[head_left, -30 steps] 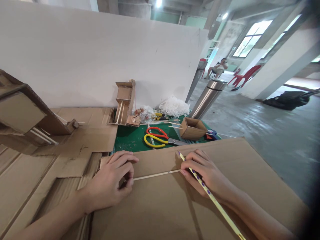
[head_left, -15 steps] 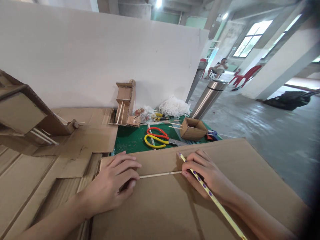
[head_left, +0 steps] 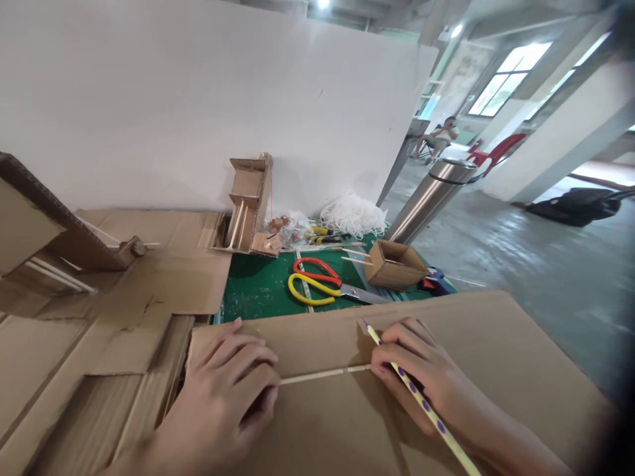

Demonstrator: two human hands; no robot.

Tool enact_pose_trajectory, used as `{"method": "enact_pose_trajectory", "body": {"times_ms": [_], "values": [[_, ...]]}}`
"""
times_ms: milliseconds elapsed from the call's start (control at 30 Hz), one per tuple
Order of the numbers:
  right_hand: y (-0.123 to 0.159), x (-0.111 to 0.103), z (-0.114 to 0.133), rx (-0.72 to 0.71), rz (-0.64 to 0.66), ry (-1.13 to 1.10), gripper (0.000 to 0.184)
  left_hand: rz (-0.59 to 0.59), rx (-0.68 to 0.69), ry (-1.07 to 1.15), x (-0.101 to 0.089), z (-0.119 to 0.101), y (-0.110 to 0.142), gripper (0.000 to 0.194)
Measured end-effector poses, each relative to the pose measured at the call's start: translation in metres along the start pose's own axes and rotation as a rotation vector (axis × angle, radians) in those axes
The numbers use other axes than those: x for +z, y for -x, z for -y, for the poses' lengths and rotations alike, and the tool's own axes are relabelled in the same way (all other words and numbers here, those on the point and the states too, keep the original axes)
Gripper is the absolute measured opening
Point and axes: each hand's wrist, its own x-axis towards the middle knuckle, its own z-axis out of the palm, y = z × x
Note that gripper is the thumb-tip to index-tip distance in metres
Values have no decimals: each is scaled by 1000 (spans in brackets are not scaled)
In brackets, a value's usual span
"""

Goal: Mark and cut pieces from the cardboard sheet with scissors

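Observation:
A thin wooden stick (head_left: pixel 325 375) lies across a flat sheet of cardboard (head_left: pixel 322 430), with a small dark mark toward its right part. My left hand (head_left: pixel 225 390) rests on the cardboard, its fingers closed at the left end of the stick, which they hide. At the other end, my right hand (head_left: pixel 426 373) pinches the stick between thumb and fingertip. The same hand carries a yellow pencil (head_left: pixel 413 389) with purple dots, its purple tip pointing up and away above the sheet.
Beyond the sheet, on a green mat (head_left: pixel 258 277), lie red-and-yellow-handled scissors (head_left: pixel 342 289). A small cardboard box (head_left: pixel 397 264), white string (head_left: pixel 353 215) and a steel flask (head_left: pixel 431 198) are near. Cardboard structures (head_left: pixel 248 205) stand behind and at left. A person (head_left: pixel 441 135) sits far off.
The view has shifted slightly, so the sheet and both hands sit lower in the picture. Both hands keep their places at the stick's ends, and the pencil stays in my right hand.

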Motion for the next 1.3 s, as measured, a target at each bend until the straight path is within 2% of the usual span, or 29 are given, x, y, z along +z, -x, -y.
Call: {"method": "enact_pose_trajectory", "body": {"times_ms": [767, 1033, 1300], "values": [[-2, 3, -4, 8, -4, 12, 13, 10, 55, -53, 0, 4, -7, 17], [-2, 1, -2, 38, 13, -14, 14, 103, 59, -116, 2, 7, -7, 15], [-1, 0, -2, 38, 26, -14, 12, 96, 54, -101, 2, 9, -7, 15]]}}
